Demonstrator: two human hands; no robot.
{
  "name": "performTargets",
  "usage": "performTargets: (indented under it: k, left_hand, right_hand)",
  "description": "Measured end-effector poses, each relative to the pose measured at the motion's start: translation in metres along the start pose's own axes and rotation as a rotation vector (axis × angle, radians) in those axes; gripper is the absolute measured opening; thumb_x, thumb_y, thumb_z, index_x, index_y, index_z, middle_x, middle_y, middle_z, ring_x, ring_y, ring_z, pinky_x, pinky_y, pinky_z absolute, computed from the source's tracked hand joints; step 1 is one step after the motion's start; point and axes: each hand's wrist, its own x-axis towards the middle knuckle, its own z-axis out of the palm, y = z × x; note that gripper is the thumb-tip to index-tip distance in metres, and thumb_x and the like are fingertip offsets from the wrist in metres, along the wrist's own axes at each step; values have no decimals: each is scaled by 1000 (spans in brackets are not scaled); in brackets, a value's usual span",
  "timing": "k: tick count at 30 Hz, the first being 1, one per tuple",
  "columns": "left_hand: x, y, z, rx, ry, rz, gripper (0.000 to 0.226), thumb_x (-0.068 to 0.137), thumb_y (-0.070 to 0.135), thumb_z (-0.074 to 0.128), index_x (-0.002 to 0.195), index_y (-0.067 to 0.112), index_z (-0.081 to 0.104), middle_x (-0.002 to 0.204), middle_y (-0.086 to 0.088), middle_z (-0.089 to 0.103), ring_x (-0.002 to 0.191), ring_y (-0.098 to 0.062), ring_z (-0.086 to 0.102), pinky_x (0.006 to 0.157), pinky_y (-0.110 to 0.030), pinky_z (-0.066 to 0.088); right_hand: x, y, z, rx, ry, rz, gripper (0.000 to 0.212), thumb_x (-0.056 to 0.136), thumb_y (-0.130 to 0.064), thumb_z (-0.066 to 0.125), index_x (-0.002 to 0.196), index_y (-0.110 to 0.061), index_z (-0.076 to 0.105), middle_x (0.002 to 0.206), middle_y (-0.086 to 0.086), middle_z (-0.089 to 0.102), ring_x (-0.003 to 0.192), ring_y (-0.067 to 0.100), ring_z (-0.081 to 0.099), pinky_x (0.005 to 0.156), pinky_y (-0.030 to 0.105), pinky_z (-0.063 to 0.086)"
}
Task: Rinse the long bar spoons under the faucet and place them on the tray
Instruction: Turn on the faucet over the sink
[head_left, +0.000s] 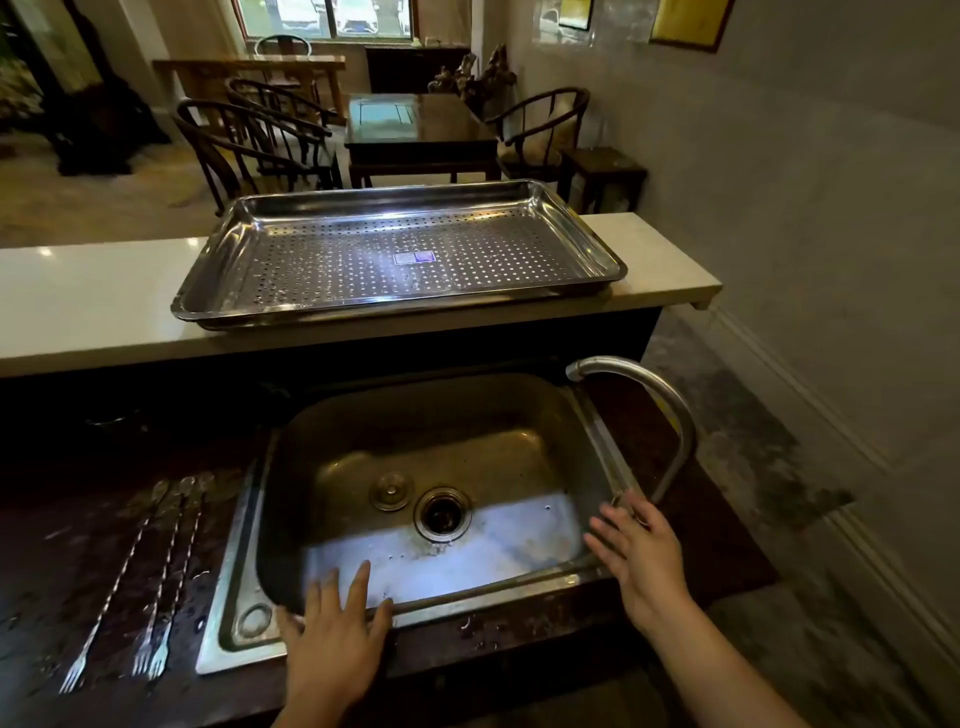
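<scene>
Near the left edge of the wet, dark speckled desk (78, 571): three long bar spoons (163, 571) of twisted steel, side by side, fork ends nearest. Flat on the front rim of a dull steel sink (234, 587), left hand (332, 639), fingers spread. Behind, on a raised pale stone desk (78, 301), a perforated rectangular steel tray (311, 260). At the sink's right rim, a curved tubular faucet (654, 387); right hand (644, 556) at its base, fingers straight, slightly apart.

The faucet (670, 410) arches over the sink's (363, 452) right rim; the basin lies open.
</scene>
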Motion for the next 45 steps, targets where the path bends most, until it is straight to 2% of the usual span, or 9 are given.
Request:
performTargets:
  k: [3, 10, 16, 20, 26, 39, 43, 45]
  left_hand:
    - [-1, -1, -3, 38, 30, -1, 63, 92, 66, 22, 150, 47, 3, 163, -3, 7, 150, -22, 2, 115, -61, 0]
    - [1, -4, -2, 19, 36, 16, 63, 92, 67, 19, 150, 48, 3, 163, -3, 7, 150, -22, -1, 115, -61, -1]
    - [-4, -3, -4, 43, 40, 2, 63, 92, 67, 18, 150, 47, 4, 163, -2, 9, 150, -22, 0, 115, -60, -1]
    - [-4, -2, -4, 47, 30, -6, 62, 92, 67, 17, 150, 47, 4, 163, -2, 7, 150, -21, -2, 115, -60, -2]
    - [-5, -2, -2, 64, 30, -17, 63, 92, 68, 16, 150, 46, 4, 163, -2, 9, 150, -22, 0, 115, -61, -1]
    - [-5, -2, -2, 83, 21, -28, 64, 91, 68, 13, 150, 45, 2, 163, -2, 8, 150, -23, -1, 116, -61, -2]
    - [-4, -2, -2, 87, 18, -31, 65, 91, 69, 14, 151, 44, 3, 163, -3, 8, 150, -23, -1, 116, -60, -2]
    - [-5, -2, -1, 80, 15, -28, 65, 91, 69, 14, 151, 44, 3, 163, -3, 7, 150, -24, -2, 116, -60, -3]
  right_hand:
    - [0, -5, 4, 30, -1, 16, 44, 103, -5, 50, 146, -8, 41, 129, 21, 57, 107, 34, 61, 82, 43, 54]
    - [3, -4, 8, 3, 28, 22, 45, 103, -6, 49, 148, -6, 40, 129, 18, 59, 105, 28, 63, 78, 39, 55]
    - [14, -4, 13, -62, 57, 3, 49, 103, 1, 45, 151, -2, 34, 143, 24, 51, 127, 31, 52, 93, 45, 49]
    - [16, -3, 20, -106, 41, -15, 56, 102, 4, 41, 155, -6, 27, 147, 19, 48, 124, 24, 48, 98, 44, 49]
    - [22, -8, 25, -135, 27, -9, 61, 102, 5, 42, 157, -6, 18, 150, 20, 44, 135, 30, 44, 106, 50, 45]
    - [19, -11, 19, -182, -11, -45, 61, 102, 7, 41, 157, -4, 18, 149, 22, 45, 138, 31, 43, 110, 52, 43]
    - [17, -14, 17, -186, -15, -37, 64, 100, 6, 46, 157, -7, 21, 144, 20, 49, 134, 31, 47, 106, 51, 47]
    - [13, -11, 18, -219, -22, -76, 65, 99, 5, 50, 157, -10, 24, 138, 16, 54, 126, 29, 54, 101, 48, 50]
